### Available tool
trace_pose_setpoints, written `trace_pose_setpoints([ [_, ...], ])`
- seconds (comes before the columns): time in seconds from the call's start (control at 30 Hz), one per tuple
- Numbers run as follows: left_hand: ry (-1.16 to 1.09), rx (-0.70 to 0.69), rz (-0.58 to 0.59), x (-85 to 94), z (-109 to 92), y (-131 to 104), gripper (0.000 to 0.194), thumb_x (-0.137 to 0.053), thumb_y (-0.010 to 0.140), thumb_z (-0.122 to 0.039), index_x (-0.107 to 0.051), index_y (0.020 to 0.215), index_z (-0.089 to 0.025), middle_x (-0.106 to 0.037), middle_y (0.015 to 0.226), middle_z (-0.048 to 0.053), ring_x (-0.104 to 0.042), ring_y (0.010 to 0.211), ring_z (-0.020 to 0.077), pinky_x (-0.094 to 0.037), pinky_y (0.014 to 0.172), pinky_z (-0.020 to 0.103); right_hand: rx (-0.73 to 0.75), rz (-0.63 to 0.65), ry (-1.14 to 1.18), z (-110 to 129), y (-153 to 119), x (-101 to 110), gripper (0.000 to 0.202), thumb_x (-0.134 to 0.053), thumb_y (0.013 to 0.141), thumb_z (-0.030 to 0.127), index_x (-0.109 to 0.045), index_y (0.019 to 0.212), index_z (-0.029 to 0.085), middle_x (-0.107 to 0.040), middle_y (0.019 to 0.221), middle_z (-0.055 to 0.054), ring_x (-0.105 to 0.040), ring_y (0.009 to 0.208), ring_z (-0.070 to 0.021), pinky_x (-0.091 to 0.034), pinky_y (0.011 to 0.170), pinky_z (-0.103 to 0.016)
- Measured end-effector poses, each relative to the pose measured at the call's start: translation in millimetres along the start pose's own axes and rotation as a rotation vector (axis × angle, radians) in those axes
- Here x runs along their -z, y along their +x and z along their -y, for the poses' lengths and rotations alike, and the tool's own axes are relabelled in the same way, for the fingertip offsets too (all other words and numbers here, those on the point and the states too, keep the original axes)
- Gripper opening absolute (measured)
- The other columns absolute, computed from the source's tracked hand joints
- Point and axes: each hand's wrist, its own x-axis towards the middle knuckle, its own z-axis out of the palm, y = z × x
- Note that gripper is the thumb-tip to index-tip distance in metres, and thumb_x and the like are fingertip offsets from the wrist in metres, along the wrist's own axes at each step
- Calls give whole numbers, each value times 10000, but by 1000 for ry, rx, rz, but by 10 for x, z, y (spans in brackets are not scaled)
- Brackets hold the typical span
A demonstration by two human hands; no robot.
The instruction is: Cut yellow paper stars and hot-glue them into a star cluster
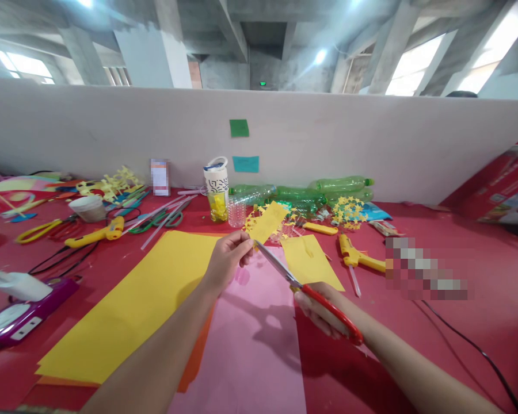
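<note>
My left hand [229, 260] pinches a small yellow paper piece [269, 221] by its lower end, above the pink sheet. Red-handled scissors [328, 307] are in my right hand [326, 310], with fingers wrapped round the handles. The scissor blades point up and left, and their tips meet the paper beside my left fingertips. How far the blades are apart is hard to tell. Below both hands lies the pink sheet [250, 356]. A large yellow sheet [142, 299] is under my left forearm, and a smaller yellow sheet [313, 261] lies behind my right hand.
Yellow stars [349, 213], green bottles [341, 184] and a patterned cup [216, 187] stand or lie along the back. Yellow glue guns are at right [360, 259] and left [97, 232]. A purple power strip [30, 316] is at the left edge.
</note>
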Motion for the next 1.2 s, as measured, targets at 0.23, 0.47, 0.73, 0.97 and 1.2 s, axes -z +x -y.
trace_pose_setpoints([
  [0.23, -12, 1, -3, -3, 11, -2, 148, -549, 736, -257, -521, 626, -162, -511, 533, -38, -430, 446, 61, -328, 439, 188, -4, 14, 20, -23, -1, 3, 429, -426, 805, 565, -435, 632, 172, -390, 342, 76, -310, 249, -39, -248, 269, -145],
  [0.47, -13, -6, -14, -16, 18, -18, 152, -553, 732, -244, -518, 614, -155, -523, 540, -29, -441, 446, 61, -330, 441, 191, 15, 33, 44, -70, 41, 8, 433, -436, 793, 576, -421, 629, 176, -398, 355, 77, -308, 254, -34, -244, 271, -139],
  [0.73, -34, -10, -8, -51, 40, -37, 123, -552, 730, -255, -553, 664, -152, -519, 558, -25, -447, 446, 68, -328, 434, 201, 28, 44, 45, -73, 21, -43, 466, -378, 804, 608, -463, 678, 167, -405, 372, 75, -318, 269, -41, -266, 288, -142],
  [0.97, -89, -23, 1, -76, 88, -48, 134, -545, 748, -249, -550, 657, -152, -504, 528, -31, -422, 439, 64, -310, 434, 203, 46, 51, 40, 41, -38, -78, 411, -388, 824, 557, -461, 696, 173, -408, 395, 75, -332, 298, -39, -264, 306, -132],
  [1.2, -114, -15, 2, -96, 103, -59, 132, -542, 762, -229, -559, 667, -139, -517, 539, -19, -431, 445, 60, -306, 430, 200, 48, 48, 64, 0, -5, -93, 426, -359, 830, 570, -446, 683, 179, -386, 359, 83, -297, 260, -36, -247, 278, -128],
])
